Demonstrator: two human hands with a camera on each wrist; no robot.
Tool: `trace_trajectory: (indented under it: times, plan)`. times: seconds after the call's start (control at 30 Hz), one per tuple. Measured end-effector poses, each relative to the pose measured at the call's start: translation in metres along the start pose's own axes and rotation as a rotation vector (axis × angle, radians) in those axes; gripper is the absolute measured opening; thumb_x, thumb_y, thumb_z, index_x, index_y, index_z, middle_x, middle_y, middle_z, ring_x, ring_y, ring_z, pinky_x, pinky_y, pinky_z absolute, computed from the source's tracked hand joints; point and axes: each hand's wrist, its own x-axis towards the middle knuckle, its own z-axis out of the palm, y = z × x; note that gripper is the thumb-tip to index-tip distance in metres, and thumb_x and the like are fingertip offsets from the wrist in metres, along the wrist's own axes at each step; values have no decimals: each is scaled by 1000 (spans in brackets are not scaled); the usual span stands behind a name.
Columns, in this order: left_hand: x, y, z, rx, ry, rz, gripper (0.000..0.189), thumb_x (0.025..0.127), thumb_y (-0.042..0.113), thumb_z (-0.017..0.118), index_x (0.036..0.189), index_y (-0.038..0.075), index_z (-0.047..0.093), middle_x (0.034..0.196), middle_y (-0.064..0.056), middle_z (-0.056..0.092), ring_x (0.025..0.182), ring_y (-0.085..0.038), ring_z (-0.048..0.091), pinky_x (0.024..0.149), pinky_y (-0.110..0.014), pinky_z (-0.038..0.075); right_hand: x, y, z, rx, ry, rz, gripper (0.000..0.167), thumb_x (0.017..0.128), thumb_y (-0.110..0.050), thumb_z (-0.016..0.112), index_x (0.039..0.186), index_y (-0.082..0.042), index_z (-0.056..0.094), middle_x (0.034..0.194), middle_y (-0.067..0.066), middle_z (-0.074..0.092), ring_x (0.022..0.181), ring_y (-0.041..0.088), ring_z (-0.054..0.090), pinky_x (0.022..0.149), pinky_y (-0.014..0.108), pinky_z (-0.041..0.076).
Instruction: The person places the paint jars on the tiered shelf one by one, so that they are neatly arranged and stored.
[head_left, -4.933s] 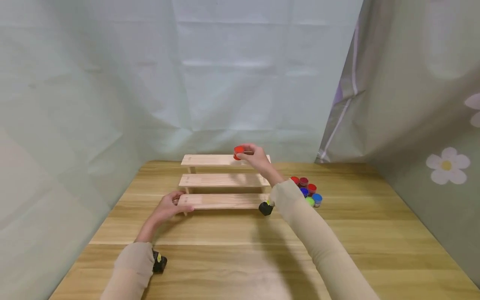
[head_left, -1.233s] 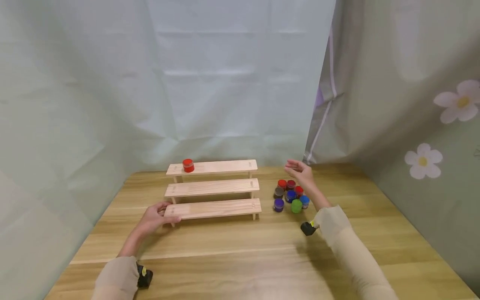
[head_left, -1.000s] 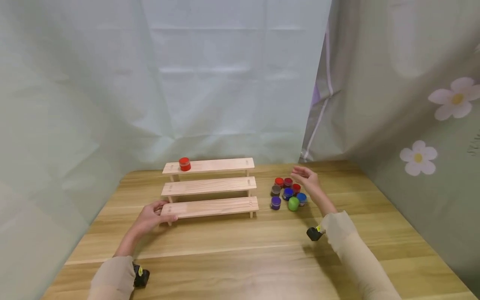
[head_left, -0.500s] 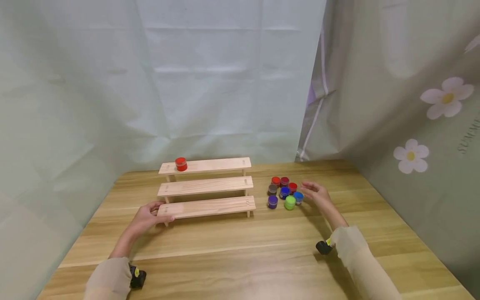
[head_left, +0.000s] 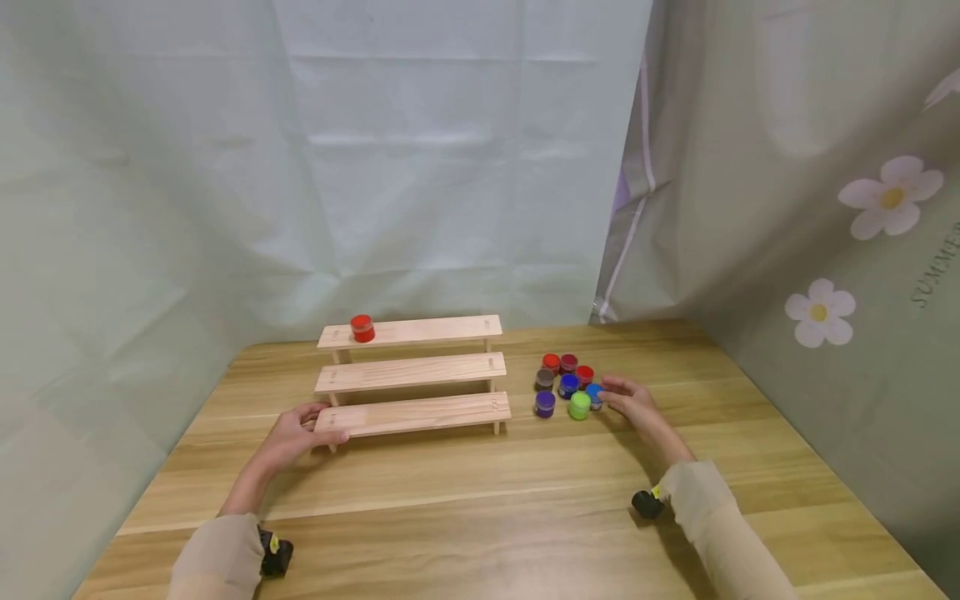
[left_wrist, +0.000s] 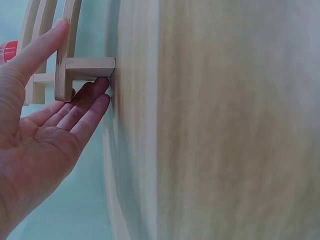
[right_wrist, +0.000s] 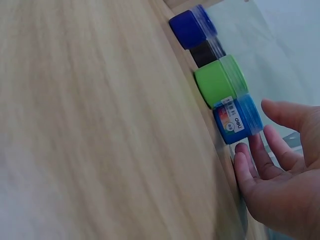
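My left hand [head_left: 288,437] grips the left end of the lowest board on a three-tier wooden stand [head_left: 423,414], thumb over the top and fingers beside the leg [left_wrist: 90,67]. A red paint jar [head_left: 362,329] sits near the left end of the top board. My right hand [head_left: 637,408] is at the right side of a light blue paint jar [right_wrist: 235,120], its thumb and fingers spread and loosely bent around the lid. Against that jar stands a light green one [right_wrist: 220,80]. Purple [head_left: 545,405] and dark blue [head_left: 569,386] jars stand to their left.
Behind these are a dark grey-brown jar [head_left: 544,381], a dark red jar [head_left: 569,363] and two red jars, one at the back [head_left: 551,362] and one at the right [head_left: 585,376]. The wooden table [head_left: 450,517] meets a pale cloth backdrop [head_left: 450,167] behind the stand.
The red jar, earlier in my right hand above the top board, now stands at that board's left end. My right hand has moved right and down to the light blue jar; my left stays put.
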Motion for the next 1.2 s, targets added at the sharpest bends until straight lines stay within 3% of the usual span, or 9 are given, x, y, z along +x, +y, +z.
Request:
trace_trajectory:
  times: [0.17, 0.33, 0.67, 0.97, 1.1, 1.2]
  plan:
    - [-1, 2, 1, 12, 3, -6, 86, 85, 32, 76, 142, -15, 33, 142, -36, 44, 129, -44, 48, 100, -42, 48, 0, 0, 4, -39, -23, -21, 57, 94, -13, 61, 144, 4, 40, 149, 27, 41, 133, 30, 46, 107, 31, 42]
    - [-3, 2, 0, 11, 1, -19, 88, 85, 34, 76, 143, -15, 32, 143, -35, 42, 131, -45, 46, 104, -47, 44, 2, 0, 6, -20, -54, -31, 59, 92, -8, 62, 145, 5, 38, 150, 28, 39, 139, 39, 38, 116, 43, 33]
    - [-4, 0, -2, 27, -2, -6, 86, 86, 34, 75, 142, -15, 32, 143, -37, 41, 133, -48, 43, 106, -52, 42, 3, 3, 9, -74, -45, -25, 56, 90, -7, 64, 142, 1, 44, 146, 27, 44, 136, 41, 40, 119, 54, 24]
    - [0, 0, 1, 20, -9, 6, 86, 85, 33, 76, 142, -16, 33, 142, -37, 43, 131, -46, 46, 104, -46, 46, 0, 5, 6, -85, -35, -22, 53, 92, -8, 63, 142, 0, 46, 148, 26, 42, 138, 42, 37, 119, 56, 20]
    - [0, -1, 1, 16, 0, 15, 85, 84, 31, 77, 141, -16, 34, 141, -36, 44, 130, -45, 47, 98, -37, 49, 0, 5, 6, -79, -21, -22, 54, 91, -9, 65, 141, 1, 46, 147, 27, 43, 137, 41, 39, 119, 54, 23]
    - [0, -1, 1, 3, 1, 18, 84, 84, 30, 77, 141, -16, 34, 140, -36, 45, 130, -44, 48, 94, -30, 50, 0, 3, 5, -68, -1, -4, 56, 90, -13, 67, 141, 1, 46, 146, 26, 46, 131, 35, 47, 115, 46, 33]
